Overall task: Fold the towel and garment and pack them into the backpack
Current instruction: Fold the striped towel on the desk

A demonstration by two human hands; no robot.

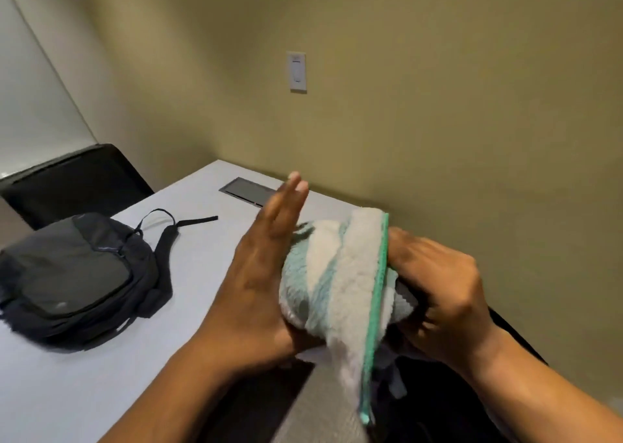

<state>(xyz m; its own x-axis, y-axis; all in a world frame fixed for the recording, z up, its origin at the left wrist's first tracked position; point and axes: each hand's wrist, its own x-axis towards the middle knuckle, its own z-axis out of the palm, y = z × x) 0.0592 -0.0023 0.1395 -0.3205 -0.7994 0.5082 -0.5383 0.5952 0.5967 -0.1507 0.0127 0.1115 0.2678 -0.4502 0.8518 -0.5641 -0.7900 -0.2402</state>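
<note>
- At the near edge of the table [84, 392], right of centre: the towel [337, 280] is held in the air between both hands, bunched, not yet a clean fold.
- Towel: fluffy, white and teal stripes, green hem. The hem runs near to far, so the long axis points roughly away from the person. The low end hangs toward the lap.
- Left hand [256, 287]: fingers straight and together, palm flat against the towel's left side. Thumb hidden, so I can't tell whether it hooks underneath.
- Right hand [441, 294]: fingers curled, gripping the towel's right side just past the hem.
- Dark fabric [396, 380] hangs under the towel by the right hand. It's probably the garment, but too blurred to confirm, and I can't tell whether the right hand also holds it.
- Backpack [74, 280]: lies flat on the table, well apart from the towel, to the left and a little farther away. Its front panel faces up and no opening shows. Its strap [199, 220] trails toward the table's middle.
- Key relation: the pack is on the left hand's side, so the left is the nearer hand to open it. The right already has the firm grip and can keep the bundle.
- Judgement: folding stage, packing not begun. The bundle has to cross leftward over the table.
- Risk: the loose low end unfolds or snags the table edge on the way.
- Background: dark chair [74, 179], table cable hatch [247, 191], wall plate [297, 71].
</note>
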